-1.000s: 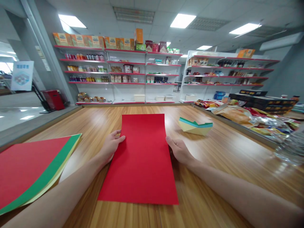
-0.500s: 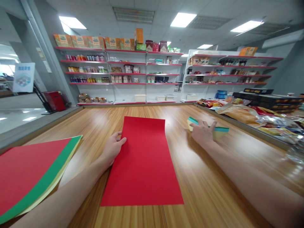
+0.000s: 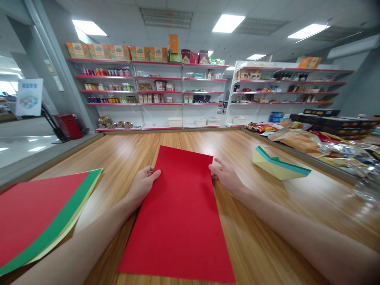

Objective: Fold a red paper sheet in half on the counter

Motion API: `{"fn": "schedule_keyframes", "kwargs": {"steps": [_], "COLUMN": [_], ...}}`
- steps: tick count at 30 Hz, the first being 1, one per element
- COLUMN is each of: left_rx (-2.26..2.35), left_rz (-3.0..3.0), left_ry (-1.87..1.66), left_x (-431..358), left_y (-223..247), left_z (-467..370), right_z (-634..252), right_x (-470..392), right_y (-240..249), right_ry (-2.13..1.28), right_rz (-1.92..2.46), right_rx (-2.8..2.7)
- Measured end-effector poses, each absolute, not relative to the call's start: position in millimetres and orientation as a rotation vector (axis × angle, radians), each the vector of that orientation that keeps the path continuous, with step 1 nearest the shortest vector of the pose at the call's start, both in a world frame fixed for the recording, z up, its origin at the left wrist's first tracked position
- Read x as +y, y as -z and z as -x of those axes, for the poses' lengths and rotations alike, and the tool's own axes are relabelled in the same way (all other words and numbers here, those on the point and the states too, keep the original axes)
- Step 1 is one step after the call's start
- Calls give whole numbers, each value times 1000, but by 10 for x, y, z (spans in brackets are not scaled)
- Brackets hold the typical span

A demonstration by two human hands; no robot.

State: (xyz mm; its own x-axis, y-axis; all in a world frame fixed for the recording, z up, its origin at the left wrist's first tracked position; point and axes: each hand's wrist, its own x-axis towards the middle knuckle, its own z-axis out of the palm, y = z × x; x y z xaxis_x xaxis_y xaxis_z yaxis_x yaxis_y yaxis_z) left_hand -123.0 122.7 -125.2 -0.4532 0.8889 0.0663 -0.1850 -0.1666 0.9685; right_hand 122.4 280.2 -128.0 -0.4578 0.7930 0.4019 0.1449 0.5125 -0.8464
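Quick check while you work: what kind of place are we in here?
Most likely a small shop or a mock-up of one: red-edged shelving stocked with boxes and bottles lines the back wall, packaged snacks lie on the right, and the wooden table bears coloured paper.

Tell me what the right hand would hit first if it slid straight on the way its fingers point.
The right hand points left and slightly away, fingertips at the red sheet's far right corner. Going straight on, it would slide over that sheet first; the left hand probably lies nearer than its line.
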Motion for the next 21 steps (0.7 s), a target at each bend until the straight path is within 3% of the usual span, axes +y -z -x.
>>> {"fn": "schedule_keyframes", "kwargs": {"steps": [2,5,13,21], "left_rx": [1284,1283,1212,1015], "left_rz": [-887,-882,-786,-547], "left_ry": [-1697,-1669,-1770,-1806], "left_x": [1214,1205,1222,1155], "left_y": [1241,1249,1282,1136], "left_z": [1208,1201,1224,1473], "right_z": [-1139,-1164,-1234,-1268], "right_x": [2677,2614,2630,2917], "right_y": [1312,1292,1253,1318], "right_ry": [-1378,-1639,-1769,-1542], "right_rz": [631,565,649,758], "right_rx": [-1874,-1805,-1664,-1286]}}
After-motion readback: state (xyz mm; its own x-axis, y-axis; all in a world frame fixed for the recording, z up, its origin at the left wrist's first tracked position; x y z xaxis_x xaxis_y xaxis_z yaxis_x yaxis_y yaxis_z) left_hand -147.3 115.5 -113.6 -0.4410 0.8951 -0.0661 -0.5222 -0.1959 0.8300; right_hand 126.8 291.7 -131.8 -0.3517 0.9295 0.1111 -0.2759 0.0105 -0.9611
